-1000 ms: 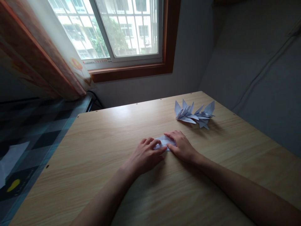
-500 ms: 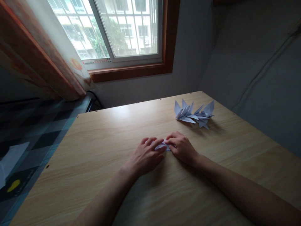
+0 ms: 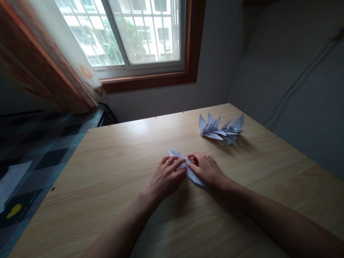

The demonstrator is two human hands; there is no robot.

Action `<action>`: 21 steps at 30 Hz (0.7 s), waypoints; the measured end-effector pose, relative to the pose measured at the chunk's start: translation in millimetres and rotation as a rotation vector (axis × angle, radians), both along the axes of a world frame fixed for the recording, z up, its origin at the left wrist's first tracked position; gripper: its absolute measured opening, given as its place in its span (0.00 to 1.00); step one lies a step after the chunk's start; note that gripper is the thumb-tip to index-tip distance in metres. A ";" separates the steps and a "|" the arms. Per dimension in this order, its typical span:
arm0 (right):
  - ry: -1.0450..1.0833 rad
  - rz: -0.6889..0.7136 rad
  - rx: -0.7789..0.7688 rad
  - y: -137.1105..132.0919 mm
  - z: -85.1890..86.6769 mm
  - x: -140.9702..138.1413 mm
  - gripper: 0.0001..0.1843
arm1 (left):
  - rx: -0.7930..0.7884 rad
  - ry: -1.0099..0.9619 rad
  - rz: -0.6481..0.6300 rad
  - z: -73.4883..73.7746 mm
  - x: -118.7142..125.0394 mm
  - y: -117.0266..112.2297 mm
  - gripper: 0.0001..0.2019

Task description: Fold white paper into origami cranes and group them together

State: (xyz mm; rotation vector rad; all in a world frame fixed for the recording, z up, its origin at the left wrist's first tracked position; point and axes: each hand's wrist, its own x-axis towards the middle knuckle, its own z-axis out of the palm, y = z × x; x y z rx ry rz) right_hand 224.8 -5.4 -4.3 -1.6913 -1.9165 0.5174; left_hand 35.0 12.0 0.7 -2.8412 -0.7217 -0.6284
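Note:
A long narrow piece of folded white paper (image 3: 176, 156) lies slanted on the wooden table (image 3: 120, 150), one pointed end toward the window. My left hand (image 3: 165, 177) pinches its middle with fingers curled. My right hand (image 3: 205, 168) grips it from the other side, fingers bent over the fold, covering the near part. Both hands meet at the paper's centre.
Several finished folded paper figures (image 3: 220, 129) lie in a cluster at the table's far right. A window (image 3: 134, 32) with a curtain (image 3: 43, 61) is behind. A checked cloth surface (image 3: 32, 150) with a white sheet (image 3: 10, 179) lies left of the table.
The paper was a small flat piece hidden under my fingertips; now it shows as a long slanted strip with a point sticking out past my left hand. Both hands curled tighter.

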 end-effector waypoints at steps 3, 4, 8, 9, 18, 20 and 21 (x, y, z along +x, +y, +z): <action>-0.015 -0.022 0.000 -1.6 -1.1 -4.1 0.01 | 0.002 -0.045 0.042 -1.7 -0.4 -0.5 0.07; -0.019 -0.029 0.014 -2.5 -1.6 -5.7 0.01 | -0.015 -0.063 0.050 -2.1 -0.6 -0.5 0.07; 0.113 -0.009 0.057 -6.0 -3.0 -10.0 0.04 | -0.088 -0.146 0.070 -3.6 -1.2 0.3 0.06; 0.197 0.007 0.062 -6.3 -3.2 -10.4 0.05 | -0.089 -0.173 0.078 -4.0 -1.3 0.7 0.05; 1.138 0.060 -0.093 -3.9 -7.7 -19.9 0.12 | -0.149 -0.749 0.325 -4.1 2.1 3.8 0.15; 1.217 -0.001 -0.094 -3.8 -7.1 -23.2 0.14 | -0.239 -0.897 0.413 -3.6 4.6 3.5 0.20; 1.237 -0.034 -0.101 -3.8 -6.5 -24.5 0.15 | -0.353 -0.952 0.423 -3.6 6.2 3.2 0.21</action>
